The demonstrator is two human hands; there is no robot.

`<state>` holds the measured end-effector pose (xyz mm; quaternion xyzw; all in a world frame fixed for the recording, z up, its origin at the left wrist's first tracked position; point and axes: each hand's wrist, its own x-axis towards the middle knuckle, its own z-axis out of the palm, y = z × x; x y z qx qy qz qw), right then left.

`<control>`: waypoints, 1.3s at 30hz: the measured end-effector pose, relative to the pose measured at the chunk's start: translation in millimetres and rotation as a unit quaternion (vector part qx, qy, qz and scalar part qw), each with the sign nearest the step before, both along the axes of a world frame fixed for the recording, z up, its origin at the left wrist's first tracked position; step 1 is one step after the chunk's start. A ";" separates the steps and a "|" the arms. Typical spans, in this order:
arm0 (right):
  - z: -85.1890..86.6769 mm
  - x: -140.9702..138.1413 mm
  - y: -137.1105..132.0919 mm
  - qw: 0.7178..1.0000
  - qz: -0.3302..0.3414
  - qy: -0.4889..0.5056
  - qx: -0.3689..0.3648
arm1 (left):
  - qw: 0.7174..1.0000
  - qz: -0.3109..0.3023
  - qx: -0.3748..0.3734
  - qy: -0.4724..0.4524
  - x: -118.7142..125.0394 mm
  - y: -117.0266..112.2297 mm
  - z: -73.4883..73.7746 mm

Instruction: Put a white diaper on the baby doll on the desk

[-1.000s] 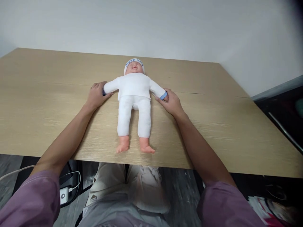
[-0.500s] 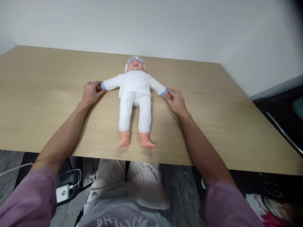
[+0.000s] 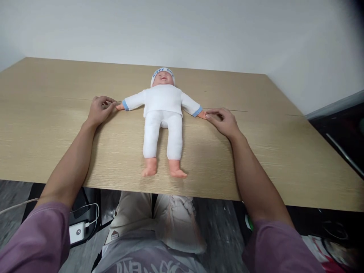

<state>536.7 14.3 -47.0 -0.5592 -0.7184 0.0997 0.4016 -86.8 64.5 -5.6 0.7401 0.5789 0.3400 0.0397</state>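
Observation:
A baby doll (image 3: 162,113) in a white suit and a white cap with blue letters lies on its back on the wooden table (image 3: 42,125), arms spread and bare feet toward me. My left hand (image 3: 100,109) rests on the table just left of the doll's right hand, fingers loosely curled, fingertips at or barely off it, holding nothing. My right hand (image 3: 224,122) lies to the right of the doll's other hand, thumb and forefinger pinched together at its tip.
A white wall runs behind the table. A dark surface with a metal bar (image 3: 341,151) lies at the right. Below the table's near edge are my legs, a white charger with cables (image 3: 76,232) on the floor, and coloured papers (image 3: 327,246).
Both my hands have slid outward along the doll's arms and off its cuffs; the doll's small hands, covered before, now show. The doll's arms lie spread wider.

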 end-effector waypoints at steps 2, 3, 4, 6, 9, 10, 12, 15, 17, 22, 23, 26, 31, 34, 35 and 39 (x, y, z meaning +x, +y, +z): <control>0.0 -1.1 0.8 1.000 0.006 0.004 -0.007 | 1.000 -0.010 -0.013 0.003 0.5 2.4 -0.8; -0.1 -1.5 1.2 1.000 0.005 0.009 -0.009 | 1.000 -0.016 -0.017 0.004 0.8 3.3 -1.1; -0.2 -1.7 1.5 1.000 0.001 0.015 -0.010 | 1.000 -0.021 -0.020 0.005 0.9 4.0 -1.3; -0.7 -1.0 2.3 1.000 -0.004 0.020 -0.010 | 0.999 -0.025 -0.021 0.011 0.5 4.8 -1.6; -1.4 0.2 3.0 1.000 0.002 0.013 -0.005 | 0.999 -0.026 -0.019 0.022 -0.4 4.0 -1.5; -1.5 -0.5 3.0 1.000 0.001 0.013 0.001 | 0.999 -0.028 -0.014 0.021 0.0 2.8 -1.2; -1.4 -5.3 2.8 1.000 -0.012 0.014 0.023 | 0.999 -0.034 0.012 0.009 3.1 -1.2 -0.4; -0.9 -22.4 2.7 0.998 -0.030 -0.004 0.056 | 0.998 -0.055 0.042 0.001 14.0 -7.4 0.4; -1.4 -37.9 3.9 0.997 -0.025 -0.028 0.060 | 0.997 -0.072 0.023 0.024 23.6 -8.5 -1.1; -5.8 -67.0 13.4 0.997 -0.012 -0.055 0.051 | 0.994 -0.086 -0.013 0.059 40.6 2.3 -9.9; -6.8 -69.0 16.0 0.997 -0.012 -0.056 0.051 | 0.995 -0.085 -0.013 0.058 42.3 5.2 -11.3; -9.6 -67.8 24.3 0.997 -0.016 -0.056 0.051 | 0.995 -0.078 -0.012 0.058 45.4 11.5 -12.7; -14.9 -60.6 34.0 0.998 -0.028 -0.051 0.036 | 0.996 -0.075 -0.018 0.046 44.8 14.1 -14.7; -15.4 -62.7 33.5 0.997 -0.041 -0.057 0.020 | 0.997 -0.071 -0.026 0.036 42.8 12.2 -18.2; -14.0 -65.3 31.5 0.997 -0.050 -0.061 0.017 | 0.997 -0.063 -0.027 0.031 44.1 10.0 -18.0; 5.1 -88.1 2.5 0.991 -0.105 -0.079 0.024 | 1.000 -0.008 -0.010 -0.018 70.8 -26.0 0.7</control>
